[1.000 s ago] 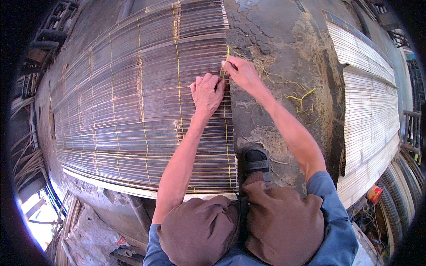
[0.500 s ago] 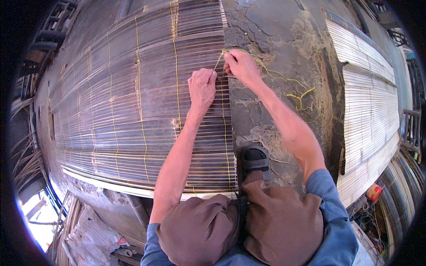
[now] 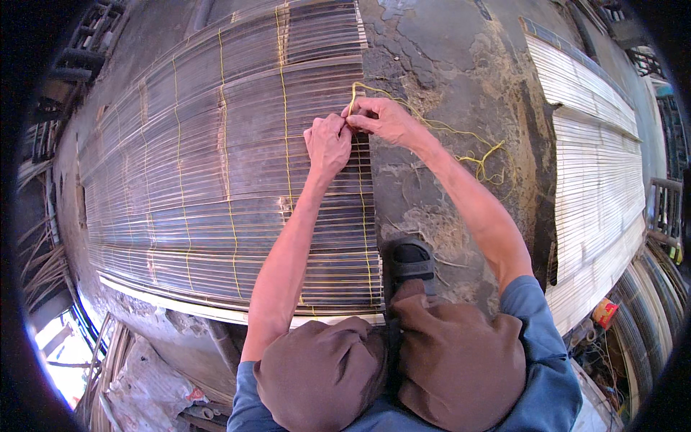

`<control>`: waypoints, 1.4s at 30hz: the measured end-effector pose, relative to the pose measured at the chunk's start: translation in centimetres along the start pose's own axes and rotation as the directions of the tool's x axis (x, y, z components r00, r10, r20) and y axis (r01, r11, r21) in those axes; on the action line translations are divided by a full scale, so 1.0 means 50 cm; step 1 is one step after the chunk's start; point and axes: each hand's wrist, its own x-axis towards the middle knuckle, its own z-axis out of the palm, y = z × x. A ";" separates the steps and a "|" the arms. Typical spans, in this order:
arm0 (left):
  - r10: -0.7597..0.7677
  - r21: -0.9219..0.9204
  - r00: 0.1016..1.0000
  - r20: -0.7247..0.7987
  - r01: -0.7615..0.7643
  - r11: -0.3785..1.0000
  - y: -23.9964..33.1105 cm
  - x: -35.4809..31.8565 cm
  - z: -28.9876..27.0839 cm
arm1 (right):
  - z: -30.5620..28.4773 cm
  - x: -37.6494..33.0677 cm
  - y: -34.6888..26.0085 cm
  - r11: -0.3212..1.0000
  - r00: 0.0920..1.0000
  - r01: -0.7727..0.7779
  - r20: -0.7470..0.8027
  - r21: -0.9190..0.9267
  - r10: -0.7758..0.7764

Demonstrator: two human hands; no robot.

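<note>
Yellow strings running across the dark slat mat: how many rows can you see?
4. One near the far left, one left of the middle, one through the middle, and one along the right edge, where both hands work. Arms may hide parts.

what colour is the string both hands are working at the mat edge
Yellow. The string shows best in the head view, running from the hands across the bare ground beside the slat mat.

Both hands (image 3: 360,129) on yellow string (image 3: 461,140), slat mat (image 3: 216,180)
</note>
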 end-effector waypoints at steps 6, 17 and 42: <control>0.078 0.078 0.996 0.033 -0.080 0.994 0.040 -0.012 -0.033 | 0.013 0.001 -0.021 0.936 0.933 0.042 -0.322 -0.348 -0.162; 0.185 0.172 0.925 -0.331 -0.134 0.976 0.052 -0.031 0.007 | 0.053 -0.057 0.131 0.918 0.817 -0.280 -0.572 -0.281 0.074; 0.062 -0.015 0.997 -0.040 -0.062 0.998 -0.014 0.020 0.002 | -0.002 0.034 -0.018 0.972 0.989 0.012 -0.141 -0.236 -0.046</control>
